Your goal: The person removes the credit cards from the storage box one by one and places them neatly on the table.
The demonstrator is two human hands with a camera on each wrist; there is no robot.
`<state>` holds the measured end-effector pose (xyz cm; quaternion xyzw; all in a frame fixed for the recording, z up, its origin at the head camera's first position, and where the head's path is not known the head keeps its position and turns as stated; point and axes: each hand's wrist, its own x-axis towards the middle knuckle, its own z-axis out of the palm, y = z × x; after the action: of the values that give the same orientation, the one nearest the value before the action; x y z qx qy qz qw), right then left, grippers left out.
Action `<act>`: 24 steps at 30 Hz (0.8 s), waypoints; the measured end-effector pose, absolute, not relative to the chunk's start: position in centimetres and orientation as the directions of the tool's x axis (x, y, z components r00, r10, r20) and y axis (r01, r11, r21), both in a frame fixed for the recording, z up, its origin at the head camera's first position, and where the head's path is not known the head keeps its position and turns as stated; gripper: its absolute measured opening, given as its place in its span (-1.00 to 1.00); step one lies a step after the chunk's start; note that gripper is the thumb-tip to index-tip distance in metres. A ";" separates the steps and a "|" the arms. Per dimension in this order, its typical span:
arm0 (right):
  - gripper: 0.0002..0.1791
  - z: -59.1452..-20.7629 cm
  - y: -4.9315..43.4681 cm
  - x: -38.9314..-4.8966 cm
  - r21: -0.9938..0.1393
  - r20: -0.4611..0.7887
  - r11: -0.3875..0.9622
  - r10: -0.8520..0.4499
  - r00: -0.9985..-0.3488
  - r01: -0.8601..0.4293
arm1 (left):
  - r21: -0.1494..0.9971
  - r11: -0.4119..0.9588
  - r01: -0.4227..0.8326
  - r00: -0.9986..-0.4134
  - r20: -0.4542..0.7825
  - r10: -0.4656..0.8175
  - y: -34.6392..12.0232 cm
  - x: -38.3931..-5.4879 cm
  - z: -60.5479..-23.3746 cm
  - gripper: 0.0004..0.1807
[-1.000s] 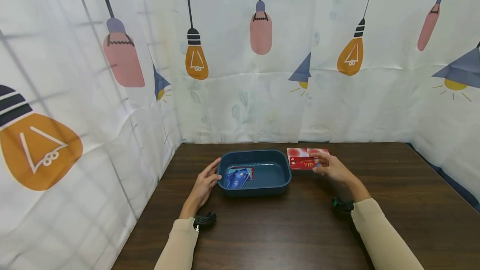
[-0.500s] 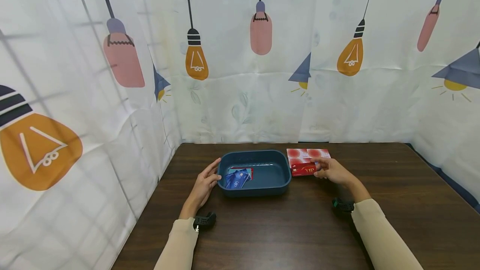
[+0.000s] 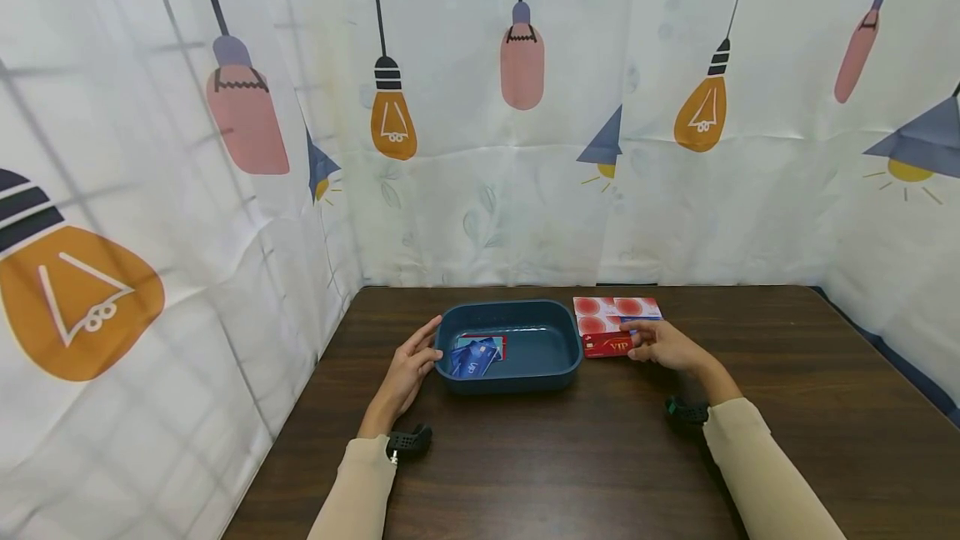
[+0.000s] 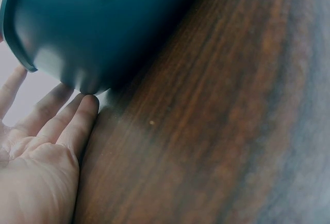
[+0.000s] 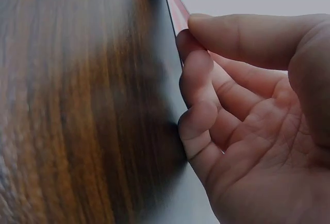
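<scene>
A dark blue rectangular tray [image 3: 510, 386] stands near the table's far edge, with several blue cards [image 3: 474, 357] overlapping in its left end. My left hand [image 3: 408, 367] rests at the tray's left end. In the left wrist view its straight fingertips touch the outer wall [image 4: 103, 33]. Right of the tray, my right hand [image 3: 671, 346] pinches a red VIP card [image 3: 606, 346] by its right end. In the right wrist view, thumb and fingers meet at a thin reddish edge [image 5: 177, 10]. Red-and-white patterned cards [image 3: 600, 307] lie beyond it, and a blue edge [image 3: 632, 320] shows above the fingers.
The dark wooden table [image 3: 525, 465] extends in front of the tray and to the right. A white curtain [image 3: 465, 215] printed with lamps hangs behind the table and along the left. Dark bands sit on both wrists.
My right hand has drawn the red VIP card toward me, baring more of the patterned cards and a blue edge beyond it. The left hand and the tray have stayed put.
</scene>
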<state>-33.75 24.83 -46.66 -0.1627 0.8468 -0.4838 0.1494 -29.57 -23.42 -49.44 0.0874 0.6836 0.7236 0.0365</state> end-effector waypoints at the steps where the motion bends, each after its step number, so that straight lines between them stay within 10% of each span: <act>1: -0.32 -46.7 24.8 -33.8 -0.868 -0.096 0.479 -0.424 -0.900 -0.133 | 0.996 -0.059 0.068 -0.982 0.077 0.173 -23.4 -29.6 -49.5 -0.31; 24: -0.35 -47.1 25.0 -34.3 -0.783 -0.079 0.577 -0.462 -0.884 -0.232 | 0.994 -0.079 0.074 -0.976 0.089 0.200 -23.6 -29.6 -49.4 -0.31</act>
<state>-34.26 25.01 -47.08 -0.1976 0.8772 -0.4152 0.1384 -29.59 -23.58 -49.44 0.1013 0.6773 0.7274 0.0432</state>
